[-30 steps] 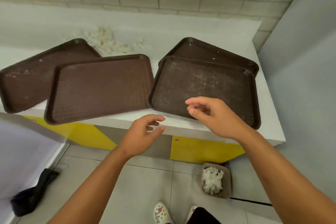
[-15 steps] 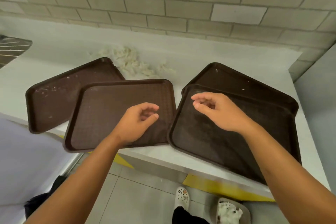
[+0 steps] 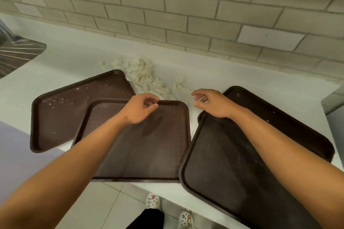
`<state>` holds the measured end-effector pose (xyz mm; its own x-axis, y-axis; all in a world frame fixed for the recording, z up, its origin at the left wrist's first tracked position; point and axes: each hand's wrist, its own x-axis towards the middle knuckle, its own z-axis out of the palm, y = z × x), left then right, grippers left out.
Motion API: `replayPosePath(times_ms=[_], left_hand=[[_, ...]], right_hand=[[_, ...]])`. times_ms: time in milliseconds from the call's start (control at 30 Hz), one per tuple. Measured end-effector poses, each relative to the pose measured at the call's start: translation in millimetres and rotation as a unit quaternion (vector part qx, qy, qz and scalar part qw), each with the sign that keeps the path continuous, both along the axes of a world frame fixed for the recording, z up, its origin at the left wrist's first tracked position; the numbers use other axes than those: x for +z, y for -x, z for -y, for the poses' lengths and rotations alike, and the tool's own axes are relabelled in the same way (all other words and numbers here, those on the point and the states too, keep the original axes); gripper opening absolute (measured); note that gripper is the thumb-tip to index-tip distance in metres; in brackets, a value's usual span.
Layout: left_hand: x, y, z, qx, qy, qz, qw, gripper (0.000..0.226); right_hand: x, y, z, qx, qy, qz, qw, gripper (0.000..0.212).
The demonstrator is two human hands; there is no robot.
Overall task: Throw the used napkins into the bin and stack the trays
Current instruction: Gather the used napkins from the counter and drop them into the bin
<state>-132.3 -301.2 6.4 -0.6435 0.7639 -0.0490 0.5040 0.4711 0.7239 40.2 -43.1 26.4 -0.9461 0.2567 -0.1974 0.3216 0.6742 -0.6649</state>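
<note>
White table (image 3: 61, 65): long surface under a tiled wall; it carries four trays and the napkins, its near edge overhung by two of the trays.
Right trays (image 3: 232, 169): two brown trays, the nearer lying on the farther one (image 3: 290, 117), already roughly stacked but skewed.
Middle tray (image 3: 141, 145): brown, overlapping the near corner of the left tray (image 3: 70, 109); its near edge juts past the table edge.
Napkins (image 3: 147, 78): crumpled white heap on the table behind the trays, between the left tray's far corner and the right pair, with one stray piece (image 3: 179, 87) just beside it.
Left hand (image 3: 139, 108): above the middle tray's far rim, fingers curled loosely, holding nothing.
Right hand (image 3: 212, 102): just short of the stray piece, fingers spread and relaxed, empty grip.
Step in hand: judged to be the reach for the napkins.
Advice: bring both hands in from the two sides, cup the heap together and squeeze it into one wad so no scrap trails; sweep up the stray piece with the right. Reach over the rims without leaning on the overhanging trays, which could tip.
Bin: not in view.
</note>
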Motion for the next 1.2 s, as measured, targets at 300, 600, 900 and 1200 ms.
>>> replayPosePath(times_ms=[300, 600, 900, 1200], left_hand=[[3.3, 107.3, -56.9, -0.113, 0.101, -0.054, 0.987, 0.038], [-23.0, 145.9, -94.5, -0.200, 0.225, -0.094, 0.949, 0.055], [-55.3, 154.4, -115.0, -0.224, 0.236, -0.113, 0.939, 0.061], [-61.5, 162.0, -122.7, -0.174, 0.212, -0.147, 0.950, 0.042]], right_hand=[[-30.1, 97.5, -34.0, 0.026, -0.120, 0.112, 0.986, 0.074], [-82.1, 114.6, -51.7, 0.039, -0.128, 0.153, 0.979, 0.097], [-98.5, 126.6, -47.7, -0.077, -0.133, 0.018, 0.988, 0.026], [-67.3, 156.2, -30.4, -0.045, -0.059, 0.046, 0.996, 0.053]])
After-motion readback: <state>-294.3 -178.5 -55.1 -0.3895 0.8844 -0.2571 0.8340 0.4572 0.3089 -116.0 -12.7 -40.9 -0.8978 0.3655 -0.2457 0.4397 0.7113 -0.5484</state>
